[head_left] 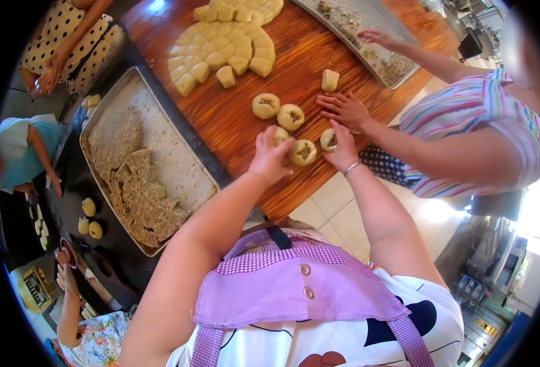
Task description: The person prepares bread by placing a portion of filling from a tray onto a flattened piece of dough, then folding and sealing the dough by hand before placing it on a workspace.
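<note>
On the wooden table (pixel 309 58), several round dough balls with dark filling showing at the top stand in a loose cluster. My left hand (pixel 271 158) curves its fingers around one filled dough ball (pixel 280 136), partly hidden by them. Another filled dough ball (pixel 328 140) is held at its side by my right hand (pixel 344 150), near the table's edge. Between my hands rests a third filled ball (pixel 303 153), apart from the right hand and close to the left thumb. Just beyond are two more, one (pixel 265 106) left of the other (pixel 290 117).
Cut dough pieces (pixel 221 46) cover the table's far left. A tray of crumbly filling (pixel 150 183) stands left; another tray (pixel 386 37) lies far right. At right, a co-worker's hand (pixel 345 111) lies close to my right hand, beside a plain dough piece (pixel 330 80). Other people work at left.
</note>
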The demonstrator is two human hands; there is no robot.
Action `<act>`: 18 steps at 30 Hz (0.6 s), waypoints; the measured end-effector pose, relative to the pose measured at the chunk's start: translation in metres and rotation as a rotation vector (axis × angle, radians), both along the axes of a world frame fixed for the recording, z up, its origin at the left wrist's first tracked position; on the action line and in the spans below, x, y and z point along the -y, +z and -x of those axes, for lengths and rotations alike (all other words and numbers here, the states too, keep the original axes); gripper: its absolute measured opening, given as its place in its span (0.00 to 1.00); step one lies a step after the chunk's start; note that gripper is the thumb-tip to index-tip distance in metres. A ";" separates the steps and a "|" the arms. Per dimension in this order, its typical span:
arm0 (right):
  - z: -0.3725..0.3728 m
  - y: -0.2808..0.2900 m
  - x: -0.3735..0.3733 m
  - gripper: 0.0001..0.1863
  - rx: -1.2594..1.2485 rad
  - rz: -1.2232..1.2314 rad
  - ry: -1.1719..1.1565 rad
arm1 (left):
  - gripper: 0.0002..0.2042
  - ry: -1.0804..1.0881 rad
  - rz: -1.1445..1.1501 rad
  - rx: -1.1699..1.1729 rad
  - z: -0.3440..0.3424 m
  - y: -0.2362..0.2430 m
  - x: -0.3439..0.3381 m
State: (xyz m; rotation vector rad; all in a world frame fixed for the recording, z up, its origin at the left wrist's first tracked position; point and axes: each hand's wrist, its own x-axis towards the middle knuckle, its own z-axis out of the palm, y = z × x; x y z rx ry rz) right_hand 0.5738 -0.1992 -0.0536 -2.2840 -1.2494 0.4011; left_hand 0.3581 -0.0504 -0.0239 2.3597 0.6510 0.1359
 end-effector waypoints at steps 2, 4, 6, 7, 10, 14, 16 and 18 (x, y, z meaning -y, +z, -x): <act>0.003 -0.004 -0.001 0.50 -0.055 -0.083 -0.029 | 0.42 -0.030 -0.026 0.073 -0.004 -0.004 0.007; 0.015 -0.007 0.002 0.49 -0.263 -0.082 -0.137 | 0.42 0.018 -0.014 0.036 -0.012 -0.001 0.014; 0.023 -0.014 0.004 0.46 -0.254 -0.128 -0.142 | 0.41 0.035 -0.030 0.052 -0.018 0.000 0.009; 0.025 -0.014 0.002 0.44 -0.316 -0.129 -0.159 | 0.40 0.037 -0.034 0.046 -0.021 0.002 0.008; 0.038 -0.004 -0.009 0.40 -0.378 -0.153 -0.202 | 0.35 0.034 -0.088 0.105 -0.021 -0.005 0.002; 0.071 0.031 -0.016 0.41 -0.562 -0.216 -0.129 | 0.34 0.051 0.008 0.164 0.007 -0.001 -0.009; 0.087 0.049 -0.019 0.41 -0.772 -0.226 -0.094 | 0.34 0.066 0.088 0.249 0.032 0.001 -0.008; 0.106 0.046 -0.017 0.41 -0.848 -0.313 -0.026 | 0.35 0.126 0.096 0.242 0.070 0.023 -0.003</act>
